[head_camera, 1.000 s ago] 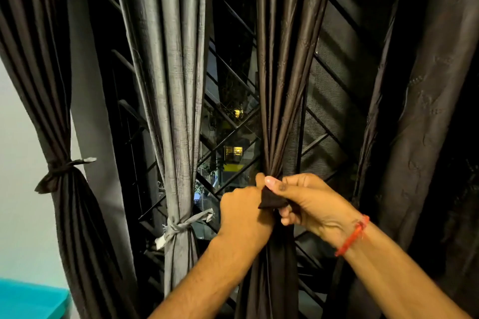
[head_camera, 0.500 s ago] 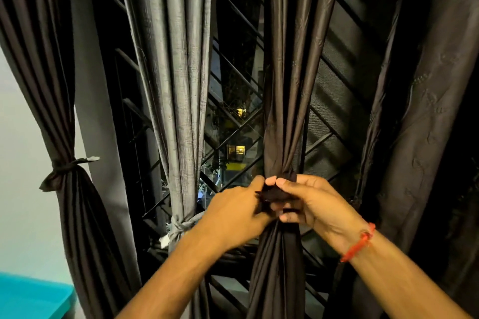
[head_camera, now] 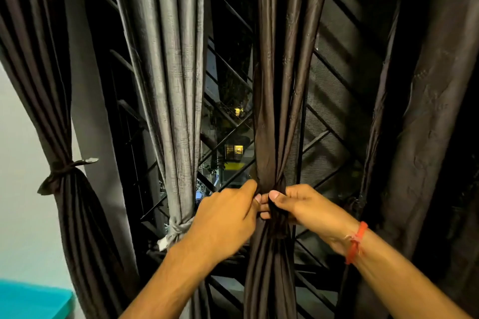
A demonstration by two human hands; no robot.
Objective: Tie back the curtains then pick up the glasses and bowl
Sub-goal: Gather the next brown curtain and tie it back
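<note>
At centre, the left hand [head_camera: 228,217] and right hand [head_camera: 308,208] both pinch the dark tie [head_camera: 275,211] wrapped around the gathered brown curtain [head_camera: 274,111], thumbs nearly touching.

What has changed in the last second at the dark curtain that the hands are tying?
The right hand has shifted from lying over the tie to gripping it from the right. The left hand keeps pinching it from the left. The loose flap that stuck out between the hands is gone; the tie now looks drawn tight round the dark curtain. The grey curtain and the far left curtain stay tied.
</note>
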